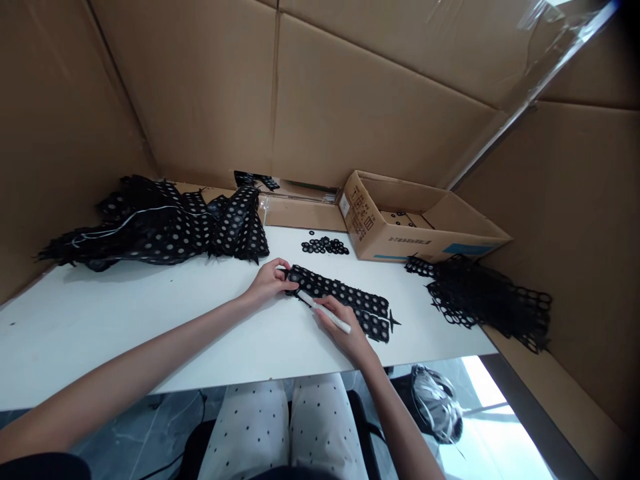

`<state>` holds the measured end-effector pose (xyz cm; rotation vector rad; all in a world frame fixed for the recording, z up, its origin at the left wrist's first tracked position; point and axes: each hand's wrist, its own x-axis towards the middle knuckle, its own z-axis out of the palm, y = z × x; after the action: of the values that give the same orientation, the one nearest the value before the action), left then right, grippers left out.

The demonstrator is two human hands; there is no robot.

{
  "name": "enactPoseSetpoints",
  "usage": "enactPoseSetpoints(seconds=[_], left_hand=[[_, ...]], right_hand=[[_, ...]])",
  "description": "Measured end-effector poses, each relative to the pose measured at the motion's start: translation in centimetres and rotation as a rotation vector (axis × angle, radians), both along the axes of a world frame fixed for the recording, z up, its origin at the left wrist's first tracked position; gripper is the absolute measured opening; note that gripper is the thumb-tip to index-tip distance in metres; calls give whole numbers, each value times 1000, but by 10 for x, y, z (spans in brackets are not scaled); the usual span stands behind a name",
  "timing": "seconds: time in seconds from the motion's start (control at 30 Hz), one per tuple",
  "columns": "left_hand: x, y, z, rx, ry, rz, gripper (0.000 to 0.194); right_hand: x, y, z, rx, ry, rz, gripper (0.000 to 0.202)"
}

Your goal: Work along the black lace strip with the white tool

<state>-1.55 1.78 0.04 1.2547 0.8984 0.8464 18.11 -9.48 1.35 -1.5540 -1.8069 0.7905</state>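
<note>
In the head view my left hand (269, 280) pinches the left end of a black rubber sheet (345, 293) with rows of pale round spots. My right hand (347, 330) is closed around a white pen-shaped tool (331, 316). The tool's tip touches or hovers over the sheet close to my left fingers; which one I cannot tell. A lengthwise gap shows in the sheet toward its right end. Beyond the sheet lies a small heap of black rings (325, 245).
Black spotted sheets (175, 227), bundled with white string, are piled at the left. An open cardboard box (395, 243) with some rings inside stands at the back right. Black webbing with holes (480, 293) hangs over the table's right edge. Cardboard walls surround the white table (210, 353).
</note>
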Motion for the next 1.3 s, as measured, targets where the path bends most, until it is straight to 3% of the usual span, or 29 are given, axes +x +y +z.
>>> enactPoseSetpoints(seconds=[0.2, 0.33, 0.53, 0.7, 0.87, 1.13, 1.3], left_hand=[[-1, -4, -3, 262, 104, -16, 41], [-3, -5, -4, 366, 186, -19, 42], [-2, -2, -7, 293, 135, 1, 41], [1, 1, -5, 122, 26, 26, 46], [4, 3, 1, 47, 2, 50, 49], [-6, 23, -13, 181, 67, 117, 40], [-18, 29, -6, 313, 131, 100, 34]], right_hand=[[1, -1, 16, 85, -88, 102, 28], [6, 13, 25, 148, -182, 218, 24], [13, 33, 14, 139, -26, 299, 16], [15, 33, 4, -29, 338, 237, 19], [16, 35, -1, -43, 531, 202, 19], [21, 38, -1, -29, 584, 158, 15], [18, 39, 0, -60, 574, 207, 19]])
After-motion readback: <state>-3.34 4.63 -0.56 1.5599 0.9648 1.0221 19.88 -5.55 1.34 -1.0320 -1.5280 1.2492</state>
